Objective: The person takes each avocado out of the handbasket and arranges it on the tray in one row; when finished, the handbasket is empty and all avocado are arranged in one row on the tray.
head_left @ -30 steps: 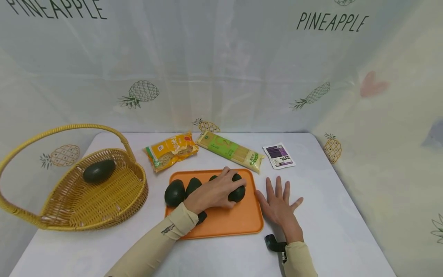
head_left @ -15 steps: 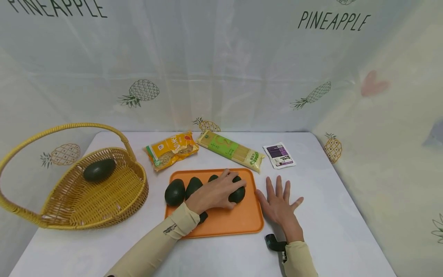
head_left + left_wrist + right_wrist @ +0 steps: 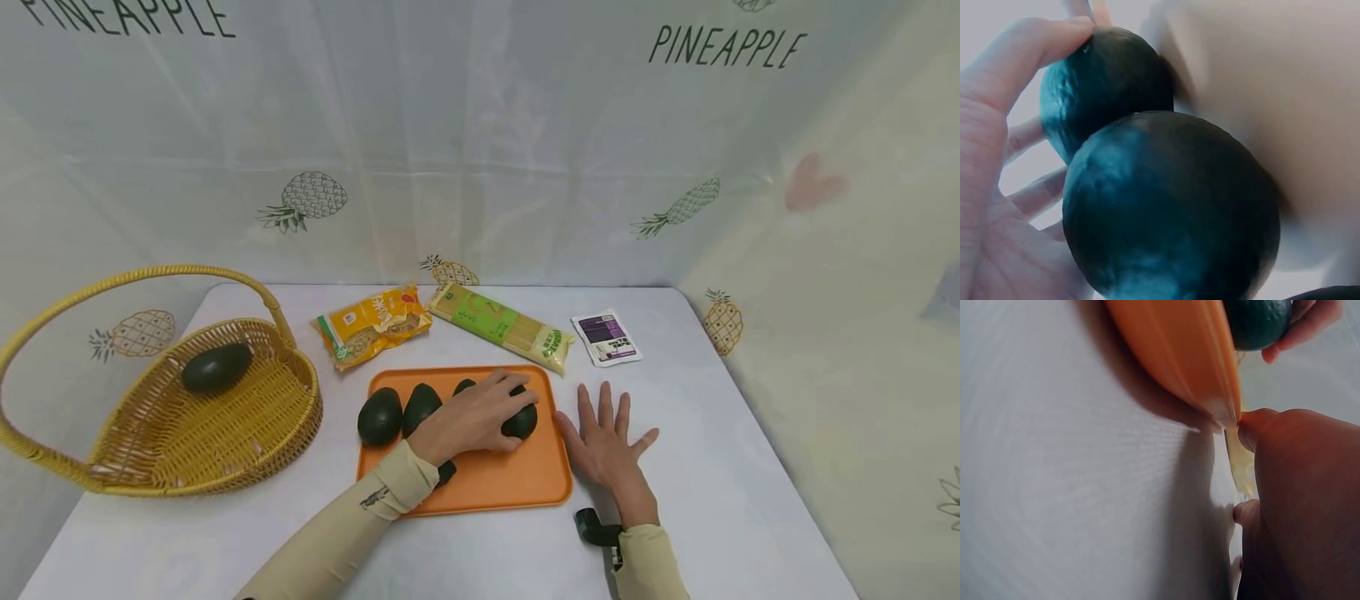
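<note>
My left hand [image 3: 480, 417] reaches over the orange tray [image 3: 517, 487] and grips a dark green avocado [image 3: 521, 422] near the tray's right side. Seen from the left wrist, thumb and fingers curl round that avocado [image 3: 1110, 81], while another avocado [image 3: 1172, 212] sits closer to the camera. On the tray's left part are two more avocados, one at the left edge [image 3: 380, 417] and one beside it [image 3: 422, 407]. The top of a further avocado [image 3: 464, 386] shows behind my left hand. My right hand [image 3: 603, 450] rests on the table with fingers spread, its thumb at the tray's right rim.
A yellow wicker basket [image 3: 300, 417] with a tall handle stands at the left, holding one avocado [image 3: 217, 368]. Behind the tray lie an orange food packet [image 3: 375, 325], a long green-and-yellow noodle packet [image 3: 501, 327] and a white-and-purple sachet [image 3: 607, 337]. A pineapple-print curtain hangs behind.
My left hand has shifted slightly to the right together with the avocado in its grip. The right hand keeps its place on the table.
</note>
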`<state>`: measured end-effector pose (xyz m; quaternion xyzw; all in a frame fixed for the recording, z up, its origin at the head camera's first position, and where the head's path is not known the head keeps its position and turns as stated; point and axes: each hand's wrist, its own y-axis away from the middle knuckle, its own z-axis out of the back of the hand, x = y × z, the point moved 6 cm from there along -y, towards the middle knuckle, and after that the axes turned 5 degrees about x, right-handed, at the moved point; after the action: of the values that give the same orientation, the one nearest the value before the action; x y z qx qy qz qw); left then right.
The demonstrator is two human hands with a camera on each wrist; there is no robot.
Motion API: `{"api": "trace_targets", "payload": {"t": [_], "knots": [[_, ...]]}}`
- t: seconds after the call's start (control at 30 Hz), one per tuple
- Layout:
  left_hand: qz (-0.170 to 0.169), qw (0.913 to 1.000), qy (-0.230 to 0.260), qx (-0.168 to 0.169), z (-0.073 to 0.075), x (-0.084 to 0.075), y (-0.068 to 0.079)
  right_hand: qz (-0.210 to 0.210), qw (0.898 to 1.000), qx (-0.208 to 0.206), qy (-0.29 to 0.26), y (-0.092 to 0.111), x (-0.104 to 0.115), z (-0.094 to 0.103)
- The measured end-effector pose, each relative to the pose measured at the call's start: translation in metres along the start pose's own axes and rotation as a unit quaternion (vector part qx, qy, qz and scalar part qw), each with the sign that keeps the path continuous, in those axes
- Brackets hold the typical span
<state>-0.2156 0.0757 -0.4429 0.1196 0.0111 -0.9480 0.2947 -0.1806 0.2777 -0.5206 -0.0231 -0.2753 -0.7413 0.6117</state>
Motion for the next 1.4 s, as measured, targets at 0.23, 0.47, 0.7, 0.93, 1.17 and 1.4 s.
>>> {"api": "trace_targets", "payload": {"t": [0.23, 0.47, 0.7, 0.93, 1.17, 1.4], "knots": [[-0.008, 0.9999, -0.005, 0.009, 0.000, 0.001, 0.003, 0.001, 1.000, 0.001, -0.003, 0.000, 0.001, -0.001], [-0.028, 0.9995, -0.015, 0.003, 0.002, 0.000, 0.004, 0.004, 1.000, -0.002, -0.005, 0.000, 0.000, 0.000], [-0.029, 0.9993, -0.023, -0.001, 0.002, -0.001, 0.004, 0.005, 1.000, -0.003, -0.006, 0.000, 0.001, 0.001], [-0.034, 0.9992, -0.020, -0.006, 0.005, -0.002, 0.005, 0.001, 1.000, -0.002, -0.007, 0.000, 0.002, 0.001], [-0.034, 0.9991, -0.025, -0.009, 0.006, -0.002, 0.005, 0.000, 1.000, -0.001, -0.006, 0.001, 0.001, 0.001], [-0.028, 0.9992, -0.015, -0.026, 0.013, 0.000, 0.016, 0.005, 1.000, -0.005, -0.004, 0.001, 0.001, 0.001]]}}
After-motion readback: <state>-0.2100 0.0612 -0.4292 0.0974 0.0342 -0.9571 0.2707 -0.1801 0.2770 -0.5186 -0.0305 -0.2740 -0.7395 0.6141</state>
